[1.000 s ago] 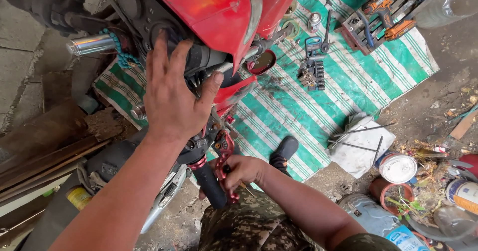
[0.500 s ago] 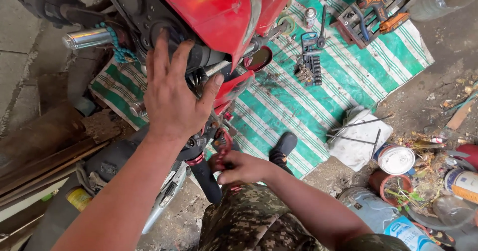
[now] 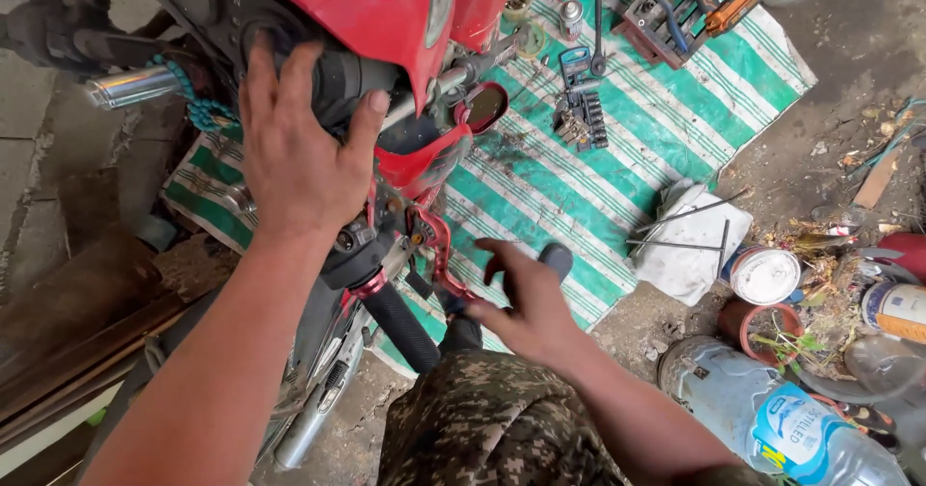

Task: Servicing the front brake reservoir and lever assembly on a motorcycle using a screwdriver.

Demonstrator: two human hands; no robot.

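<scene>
The ground is bare dirt and cracked concrete, with a green-and-white striped mat (image 3: pixel 617 168) spread across the upper middle of the frame. On the left, a chrome handlebar end (image 3: pixel 130 86) juts out beside a string of teal beads (image 3: pixel 198 110). Just right of it, the left hand (image 3: pixel 299 158) lies spread flat over the dark handlebar clamp area under the red fairing (image 3: pixel 376 9), fingers splayed and pressing down, not pinching anything. Below centre, the black rubber grip (image 3: pixel 400 327) and the red brake lever (image 3: pixel 434 245) point down the frame. The right hand (image 3: pixel 526 303) hovers half open just right of the lever, fingers loosely curled, holding nothing. The bars are likely stiff, heavy metal; the ribbed grip looks the surest hold, the thin lever less so. Further right sit a socket set (image 3: pixel 579 120), a white cloth (image 3: pixel 690 240), and a plastic bottle (image 3: pixel 781 423).
</scene>
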